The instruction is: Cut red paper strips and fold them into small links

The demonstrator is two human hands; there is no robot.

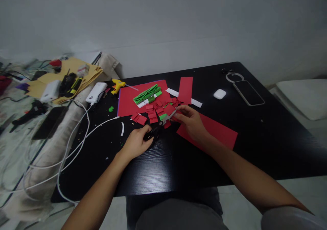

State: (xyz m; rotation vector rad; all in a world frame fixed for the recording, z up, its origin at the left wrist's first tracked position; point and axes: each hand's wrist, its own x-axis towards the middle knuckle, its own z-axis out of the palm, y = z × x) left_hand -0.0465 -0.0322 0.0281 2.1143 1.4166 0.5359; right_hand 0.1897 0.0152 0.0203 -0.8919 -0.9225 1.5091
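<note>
My left hand [136,141] is closed round the black handles of a pair of scissors [160,124]. The blades point up and to the right, spread around a small red paper piece [167,110]. That piece is pinched in the fingers of my right hand [190,120], close to the blade tips. Beneath and behind the scissors lie several cut red paper pieces [152,115], with bits of green among them. Folded green paper strips [146,94] rest on a large red sheet [125,102]. Under my right wrist is another red sheet [219,132].
A red paper rectangle [185,88] overlaps a white strip [196,103]. At the left are a yellow glue gun [118,85], a white power bank [96,92] and loose white cables [85,138]. On the right lie a white earbud case [219,94] and a phone [248,92].
</note>
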